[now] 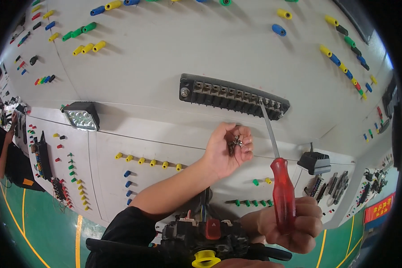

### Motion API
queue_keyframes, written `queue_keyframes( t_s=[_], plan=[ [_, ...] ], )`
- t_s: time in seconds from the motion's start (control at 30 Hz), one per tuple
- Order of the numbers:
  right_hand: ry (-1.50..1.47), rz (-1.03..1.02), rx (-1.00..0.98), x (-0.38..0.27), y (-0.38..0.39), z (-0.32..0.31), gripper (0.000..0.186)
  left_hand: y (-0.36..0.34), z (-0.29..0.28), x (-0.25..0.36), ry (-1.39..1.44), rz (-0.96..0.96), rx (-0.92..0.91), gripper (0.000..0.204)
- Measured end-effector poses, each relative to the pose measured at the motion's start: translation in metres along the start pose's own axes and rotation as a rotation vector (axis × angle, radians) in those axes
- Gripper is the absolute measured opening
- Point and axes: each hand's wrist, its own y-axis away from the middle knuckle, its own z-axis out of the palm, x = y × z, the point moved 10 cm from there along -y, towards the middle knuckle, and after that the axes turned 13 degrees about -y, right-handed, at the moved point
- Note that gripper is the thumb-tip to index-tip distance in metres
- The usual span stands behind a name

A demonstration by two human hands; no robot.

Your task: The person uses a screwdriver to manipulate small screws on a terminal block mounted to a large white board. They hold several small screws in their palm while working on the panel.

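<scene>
A black terminal strip (225, 94) with a row of metal screw terminals is fixed to the pale panel. My right hand (299, 223) grips a red-handled screwdriver (281, 192), whose tip meets a screw toward the strip's right part. My left hand (230, 147) is curled, palm up, around several small metal screws (236, 143), just below the strip.
The pale board (134, 58) carries many coloured sockets. A square lamp (81, 116) sits left, a dark housing (312, 163) right. A black switch assembly (178, 236) with a red button is low in view. A co-worker (4, 156) is at the far left.
</scene>
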Motion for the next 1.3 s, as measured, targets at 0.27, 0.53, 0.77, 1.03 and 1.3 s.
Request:
queue_keyframes(
  t_s=[0.27,0.53,0.77,1.03,1.3],
  plan=[
    [0.038,0.050,-0.078,0.008,-0.008,-0.005,0.024,0.000,0.001,0.000,-0.073,-0.040,-0.023,0.029],
    [-0.143,-0.021,-0.271,-0.001,-0.008,0.007,0.027,0.000,0.001,-0.006,-0.056,-0.062,0.021,0.025],
    [0.056,-0.058,-0.097,0.006,0.000,0.023,0.031,-0.002,-0.007,-0.015,-0.031,-0.091,0.055,0.027],
    [0.117,-0.029,-0.136,0.008,-0.001,0.012,0.054,-0.005,-0.011,-0.014,-0.105,-0.058,0.095,0.030],
    [-0.135,0.043,-0.187,0.024,0.010,0.024,0.038,-0.003,-0.009,-0.010,-0.052,-0.052,0.028,0.030]
  ],
)
